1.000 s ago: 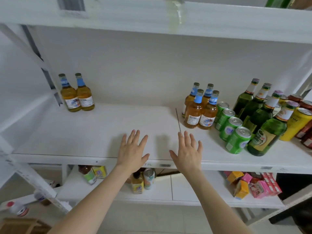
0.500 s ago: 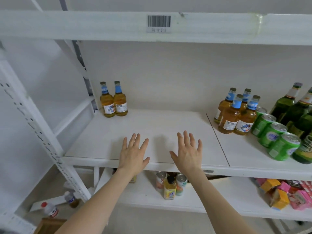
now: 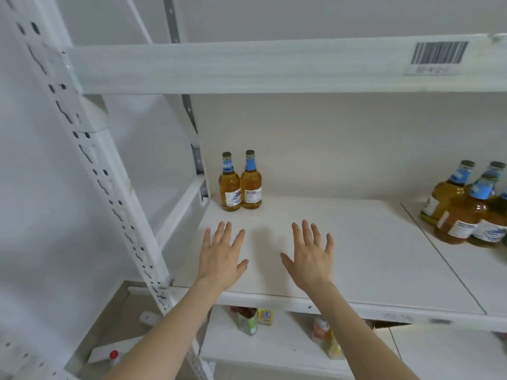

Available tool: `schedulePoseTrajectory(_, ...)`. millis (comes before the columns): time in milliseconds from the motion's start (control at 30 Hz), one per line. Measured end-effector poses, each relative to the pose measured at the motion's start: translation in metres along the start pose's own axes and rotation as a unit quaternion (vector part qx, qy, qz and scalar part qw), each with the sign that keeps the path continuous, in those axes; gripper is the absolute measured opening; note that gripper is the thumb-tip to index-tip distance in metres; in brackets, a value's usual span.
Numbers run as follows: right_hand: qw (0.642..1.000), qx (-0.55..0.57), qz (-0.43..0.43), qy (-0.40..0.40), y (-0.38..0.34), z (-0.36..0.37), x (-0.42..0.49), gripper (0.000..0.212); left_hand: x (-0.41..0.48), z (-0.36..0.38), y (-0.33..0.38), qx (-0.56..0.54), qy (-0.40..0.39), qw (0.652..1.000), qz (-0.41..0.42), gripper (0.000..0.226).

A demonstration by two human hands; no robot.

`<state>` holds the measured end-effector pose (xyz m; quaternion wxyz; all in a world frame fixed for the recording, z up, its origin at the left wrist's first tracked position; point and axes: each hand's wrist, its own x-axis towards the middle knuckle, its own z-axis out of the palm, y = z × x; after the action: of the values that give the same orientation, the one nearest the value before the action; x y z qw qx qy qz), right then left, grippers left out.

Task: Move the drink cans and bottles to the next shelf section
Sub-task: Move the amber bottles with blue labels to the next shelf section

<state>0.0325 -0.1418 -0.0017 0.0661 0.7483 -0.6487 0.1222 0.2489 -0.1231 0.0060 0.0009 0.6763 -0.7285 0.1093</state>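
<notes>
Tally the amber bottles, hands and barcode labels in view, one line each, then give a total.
Amber bottles: 6 (back-left pair, right-edge four, one cropped by the frame)
Hands: 2 (left hand, right hand, both open and empty)
Barcode label: 1
Total: 9

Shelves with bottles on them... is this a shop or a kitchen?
Most likely a shop or its stockroom. The rack has a perforated metal upright, a barcode label is stuck on the upper shelf beam, and matching amber bottles stand grouped together.

Shelf board (image 3: 356, 242) bare mid-span; bottle pair (image 3: 240, 182) blocks back-left corner
</notes>
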Motion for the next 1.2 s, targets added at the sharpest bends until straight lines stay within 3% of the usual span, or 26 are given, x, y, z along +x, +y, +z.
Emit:
schedulePoseTrajectory(300, 0.999, -0.002, 0.038, 0.012, -0.08, 0.017, 0.046, 0.08, 0.036, 0.007, -0.088, 0.006, 0.03, 0.999, 0.021, 0.075)
schedulePoseTrajectory(600, 0.999, 0.0, 0.044, 0.007, -0.085, 0.037, 0.115, 0.082, 0.101, 0.036, -0.09, -0.083, 0.042, 0.995, -0.025, 0.077)
schedulePoseTrajectory(767, 0.991, 0.123, 0.055, -0.008, -0.073, 0.054, 0.161, 0.088, 0.138, 0.071, -0.085, -0.196, 0.072, 0.974, -0.085, 0.08)
schedulePoseTrajectory(867, 0.957, 0.279, 0.065, -0.037, -0.062, 0.064, 0.191, 0.092, 0.162, 0.095, -0.082, -0.357, 0.095, 0.921, -0.125, 0.084)
schedulePoseTrajectory(967, 0.889, 0.444, 0.072, -0.085, -0.052, 0.074, 0.221, 0.094, 0.18, 0.111, -0.08, -0.545, 0.091, 0.82, -0.152, 0.079)
schedulePoseTrajectory(1033, 0.855, 0.499, 0.08, -0.112, -0.047, 0.082, 0.237, 0.092, 0.192, 0.117, -0.082, -0.634, 0.075, 0.756, -0.145, 0.067)
schedulePoseTrajectory(1100, 0.835, 0.531, 0.069, -0.129, -0.046, 0.09, 0.25, 0.087, 0.206, 0.122, -0.086, -0.696, 0.051, 0.704, -0.131, 0.069)
schedulePoseTrajectory(1200, 0.795, 0.589, 0.044, -0.141, -0.05, 0.099, 0.262, 0.072, 0.225, 0.122, -0.094, -0.748, 0.02, 0.656, -0.103, 0.077)
